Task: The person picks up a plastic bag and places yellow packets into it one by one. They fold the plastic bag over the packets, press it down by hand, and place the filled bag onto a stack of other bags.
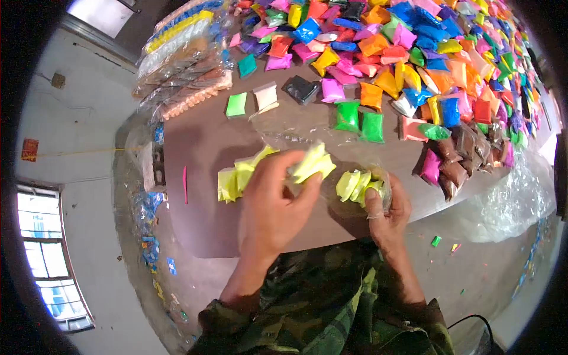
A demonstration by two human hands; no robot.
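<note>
My left hand (275, 204) is closed around a few small pale-yellow packets (315, 164), pinched between thumb and fingers above the table. My right hand (390, 207) grips a clear plastic bag (385, 190) by its side, thumb on the front. Inside that bag stand several yellow packets (354, 186), lined up side by side. Left of my left hand, partly hidden by it, more yellow packets (235, 179) lie on the brown table (207, 231). The packets in my left hand are just left of the bag and apart from it.
A large heap of colourful packets (378, 47) covers the far side. Stacked filled bags (183, 65) stand at the far left. Loose green packets (347, 115), a black packet (300, 89) and brown packets (467, 151) lie nearer. A pink strip (185, 184) lies left. Clear plastic (503, 201) hangs over the right edge.
</note>
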